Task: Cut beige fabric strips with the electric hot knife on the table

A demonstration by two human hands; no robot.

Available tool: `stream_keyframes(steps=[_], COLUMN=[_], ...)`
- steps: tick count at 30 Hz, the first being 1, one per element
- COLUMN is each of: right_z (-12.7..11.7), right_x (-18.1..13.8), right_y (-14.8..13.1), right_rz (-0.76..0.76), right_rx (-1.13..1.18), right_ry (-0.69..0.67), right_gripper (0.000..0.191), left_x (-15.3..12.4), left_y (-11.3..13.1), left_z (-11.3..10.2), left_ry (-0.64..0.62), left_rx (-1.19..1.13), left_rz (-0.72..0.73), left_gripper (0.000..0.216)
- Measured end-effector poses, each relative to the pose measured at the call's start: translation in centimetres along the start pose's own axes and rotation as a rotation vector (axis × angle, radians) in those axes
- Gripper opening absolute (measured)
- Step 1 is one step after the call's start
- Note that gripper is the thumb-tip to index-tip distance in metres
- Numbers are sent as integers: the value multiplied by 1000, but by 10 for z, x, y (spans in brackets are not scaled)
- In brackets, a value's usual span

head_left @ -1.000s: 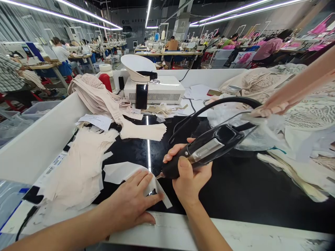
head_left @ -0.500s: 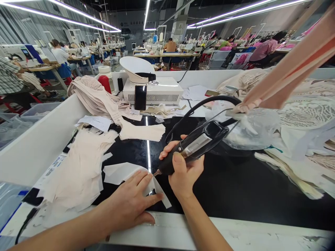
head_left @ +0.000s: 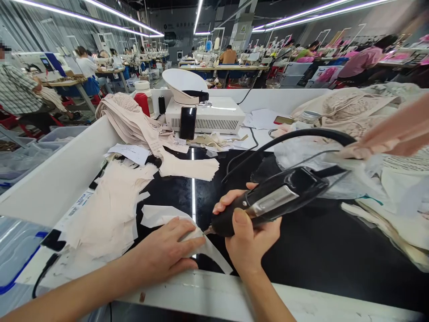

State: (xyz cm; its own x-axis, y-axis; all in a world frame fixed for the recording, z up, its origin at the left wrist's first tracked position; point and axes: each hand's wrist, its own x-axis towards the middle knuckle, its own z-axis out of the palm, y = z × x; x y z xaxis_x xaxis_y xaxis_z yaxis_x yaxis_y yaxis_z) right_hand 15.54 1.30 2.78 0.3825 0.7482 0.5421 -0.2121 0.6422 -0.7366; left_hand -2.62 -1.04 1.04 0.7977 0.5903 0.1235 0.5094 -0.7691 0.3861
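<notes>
Right now the right hand (head_left: 250, 239) is wrapped shut round the grip of a black handheld cutter (head_left: 278, 197), thumb on top. The tool is tilted tip-down to the left, and its metal tip meets the edge of a white fabric piece (head_left: 160, 215). The left hand (head_left: 167, 252) lies flat on that piece, fingers spread, pressing it to the black worktop (head_left: 308, 255) near the front edge. The cutter's cable (head_left: 301, 133) loops up and back. Beige offcuts (head_left: 107, 214) are heaped to the left. A white machine box (head_left: 209, 117) stands at the rear and lace garments (head_left: 348, 107) are piled at the right. A pink shape (head_left: 395, 134) at the right edge is blurred, possibly cloth.
</notes>
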Motion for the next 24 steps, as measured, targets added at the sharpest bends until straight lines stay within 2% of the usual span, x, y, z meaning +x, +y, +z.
stream_keyframes(steps=[8, 18, 24], right_z=[0, 6, 7], right_x=[3, 5, 10], right_y=[-2, 1, -1], right_rz=[7, 19, 28], right_rx=[0, 23, 24], right_ry=[2, 23, 32], right_gripper=[34, 35, 33], left_x=[-4, -4, -6], left_y=[-1, -1, -10], left_z=[11, 12, 4], left_ry=[8, 17, 35], left_rx=[116, 132, 48], left_rz=[30, 34, 46], left_gripper=[43, 47, 30])
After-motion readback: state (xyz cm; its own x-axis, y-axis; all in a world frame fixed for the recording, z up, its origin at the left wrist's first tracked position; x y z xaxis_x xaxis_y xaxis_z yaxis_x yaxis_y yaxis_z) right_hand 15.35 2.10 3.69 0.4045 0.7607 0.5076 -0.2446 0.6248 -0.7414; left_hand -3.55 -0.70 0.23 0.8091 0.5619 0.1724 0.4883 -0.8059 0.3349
